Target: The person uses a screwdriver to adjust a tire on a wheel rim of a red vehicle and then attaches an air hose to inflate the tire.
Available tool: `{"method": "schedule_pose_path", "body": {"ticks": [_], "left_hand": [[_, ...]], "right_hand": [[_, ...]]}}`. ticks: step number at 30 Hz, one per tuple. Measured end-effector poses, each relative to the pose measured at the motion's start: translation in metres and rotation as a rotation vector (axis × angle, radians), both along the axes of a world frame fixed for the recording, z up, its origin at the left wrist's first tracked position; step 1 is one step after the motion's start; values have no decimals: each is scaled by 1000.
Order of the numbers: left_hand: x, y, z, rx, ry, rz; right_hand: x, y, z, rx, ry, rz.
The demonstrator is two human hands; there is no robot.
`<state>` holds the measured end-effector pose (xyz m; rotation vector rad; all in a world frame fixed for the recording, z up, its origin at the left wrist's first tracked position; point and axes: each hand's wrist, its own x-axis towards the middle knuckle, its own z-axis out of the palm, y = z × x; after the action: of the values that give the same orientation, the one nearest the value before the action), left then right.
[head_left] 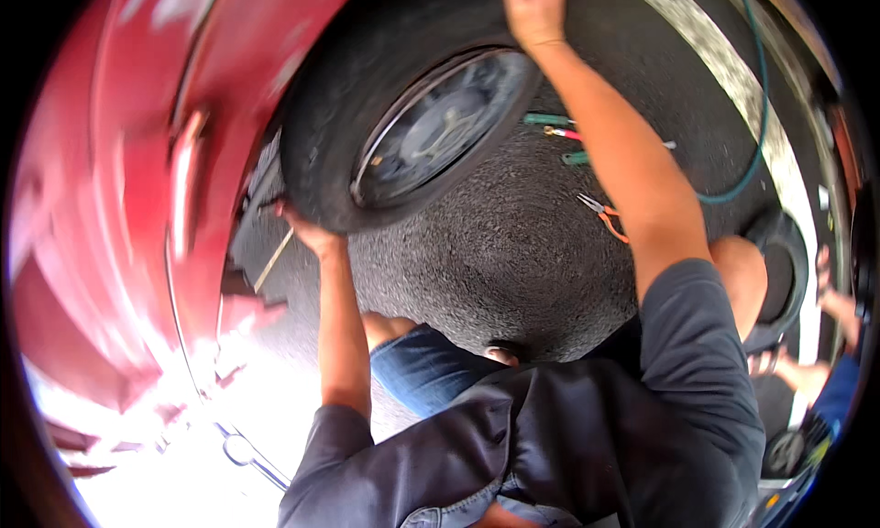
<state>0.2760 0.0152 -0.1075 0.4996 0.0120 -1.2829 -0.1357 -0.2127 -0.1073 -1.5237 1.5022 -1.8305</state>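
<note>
A car wheel with a black tire (316,134) and a dark, dirty rim (445,129) stands tilted beside the wheel arch of a red car (137,161). My left hand (313,235) grips the tire's lower left edge, its fingers partly hidden behind the rubber. On the opposite side, at the upper right of the tire, my right hand (534,13) holds on, with its fingertips cut off by the picture's top edge. Both my arms are stretched out to the wheel.
On the asphalt right of the wheel lie orange-handled pliers (605,218) and several green- and red-handled tools, partly behind my right forearm. A teal hose (759,138) curves past a white painted line (724,56). Another tire (779,276) lies near another person's hand (830,294) at far right.
</note>
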Motion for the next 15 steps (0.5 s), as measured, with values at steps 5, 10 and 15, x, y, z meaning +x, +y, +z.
{"method": "schedule_pose_path", "body": {"ticks": [5,10,15], "left_hand": [[-92,23,-32,242,-991,325],[-93,57,-71,209,-1124,317],[-96,50,-86,297,-993,500]], "right_hand": [[-25,-25,-39,16,41,-26],[-2,-17,-24,-37,61,86],[-12,-11,-22,-87,237,127]]}}
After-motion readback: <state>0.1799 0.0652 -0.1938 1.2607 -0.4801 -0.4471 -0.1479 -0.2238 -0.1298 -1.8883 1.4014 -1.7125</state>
